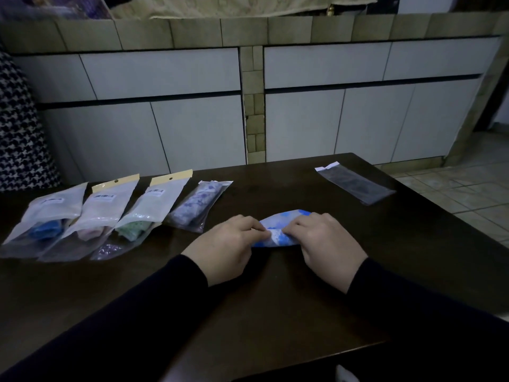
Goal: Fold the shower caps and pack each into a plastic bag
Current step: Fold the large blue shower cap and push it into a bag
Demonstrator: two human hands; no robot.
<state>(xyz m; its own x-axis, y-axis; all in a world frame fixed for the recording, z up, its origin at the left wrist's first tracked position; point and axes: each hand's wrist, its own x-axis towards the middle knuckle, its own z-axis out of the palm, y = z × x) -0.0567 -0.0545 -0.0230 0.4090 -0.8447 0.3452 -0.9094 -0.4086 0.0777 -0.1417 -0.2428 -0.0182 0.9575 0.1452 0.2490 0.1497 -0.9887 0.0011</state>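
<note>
Dark wooden desk (275, 299), dim light. Blue-and-white shower cap (286, 230) lies at desk centre, a little right of middle, folded into a narrow elongated strip with pointed ends, thin glossy plastic, blue blotchy print on white. Its far end shows past the fingers; the near edge is partly hidden under both hands.

Left hand (231, 244) covers the cap's left end, fingers curled, fingertips pinching the fold at the middle. Right hand (322, 241) covers the right part, fingers curled down onto the cap and pinching the same fold, tips almost meeting the left hand's. Both arms in dark sleeves (137, 326).

Empty clear plastic bag (355, 183) with white flap lies flat at far right of the desk, well apart from the cap.

Row of four packed bags at far left, overlapping side by side: one with blue cap inside (46, 219), one with pinkish cap (93, 216), one with green dotted cap (137, 213), the last two with tan header strips, and a smaller clear bag with a purple floral cap (195, 205) nearest the hands.

Behind: white cabinet fronts (165, 106) under a tiled counter; tiled floor (468, 188) at right.
</note>
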